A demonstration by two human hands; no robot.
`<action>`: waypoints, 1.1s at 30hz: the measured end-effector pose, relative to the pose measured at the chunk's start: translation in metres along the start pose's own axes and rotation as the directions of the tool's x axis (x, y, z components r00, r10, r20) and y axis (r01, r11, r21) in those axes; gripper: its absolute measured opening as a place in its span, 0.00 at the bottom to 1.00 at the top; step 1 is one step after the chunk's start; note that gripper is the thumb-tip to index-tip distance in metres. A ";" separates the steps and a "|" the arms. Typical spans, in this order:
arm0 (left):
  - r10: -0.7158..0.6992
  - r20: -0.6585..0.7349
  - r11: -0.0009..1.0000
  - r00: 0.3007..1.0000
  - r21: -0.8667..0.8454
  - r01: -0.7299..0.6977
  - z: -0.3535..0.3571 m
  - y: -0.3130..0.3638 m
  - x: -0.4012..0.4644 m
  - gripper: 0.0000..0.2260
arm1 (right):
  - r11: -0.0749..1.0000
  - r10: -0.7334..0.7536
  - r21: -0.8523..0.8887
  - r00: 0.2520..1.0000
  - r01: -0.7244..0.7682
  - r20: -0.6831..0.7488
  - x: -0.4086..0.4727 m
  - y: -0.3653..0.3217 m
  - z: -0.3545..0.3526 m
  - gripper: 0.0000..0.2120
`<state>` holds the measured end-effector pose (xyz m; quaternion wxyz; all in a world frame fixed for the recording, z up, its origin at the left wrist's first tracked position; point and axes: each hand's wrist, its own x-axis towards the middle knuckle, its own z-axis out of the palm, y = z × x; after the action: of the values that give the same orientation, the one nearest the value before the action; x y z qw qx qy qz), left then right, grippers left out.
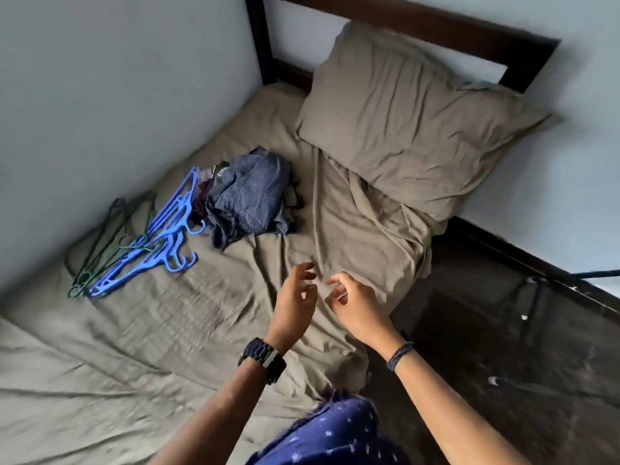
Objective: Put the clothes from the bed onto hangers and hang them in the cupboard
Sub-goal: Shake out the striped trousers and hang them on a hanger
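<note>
Hovering over the bed (167,330), the left hand (297,298) and right hand (355,303) hold nothing, fingers apart and loosely curled. Clothes (248,199) and hangers (147,239) lie adjacent, apparently for convenient pairing.

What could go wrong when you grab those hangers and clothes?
The blue hangers and thin green wire hangers lie crossed in one heap, so lifting one could drag others along. The pile of clothes is bunched up and touches the hangers, so cloth might snag on a hook. Both hands, left hand and right hand, hold nothing.
</note>
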<state>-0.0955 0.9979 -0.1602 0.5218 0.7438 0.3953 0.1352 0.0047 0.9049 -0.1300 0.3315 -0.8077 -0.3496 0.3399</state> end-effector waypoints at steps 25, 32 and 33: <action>0.422 -0.003 0.590 0.907 0.760 -0.272 -0.061 -0.261 0.288 0.30 | 0.944 -0.064 0.263 0.895 0.198 -0.442 0.308 0.095 0.239 0.14; 0.292 0.127 0.427 0.948 0.870 -0.248 -0.126 -0.292 0.330 0.39 | 0.988 0.001 0.139 0.892 0.069 -0.452 0.337 0.053 0.266 0.18; 0.280 0.161 0.460 0.946 0.843 -0.279 -0.133 -0.299 0.335 0.39 | 0.990 0.022 0.135 0.910 0.037 -0.413 0.342 0.048 0.269 0.20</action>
<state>-0.0927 1.3740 -0.4388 0.0567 0.9575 0.2828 0.0063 -0.0101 1.2295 -0.4234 0.4550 -0.8347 -0.2500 0.1835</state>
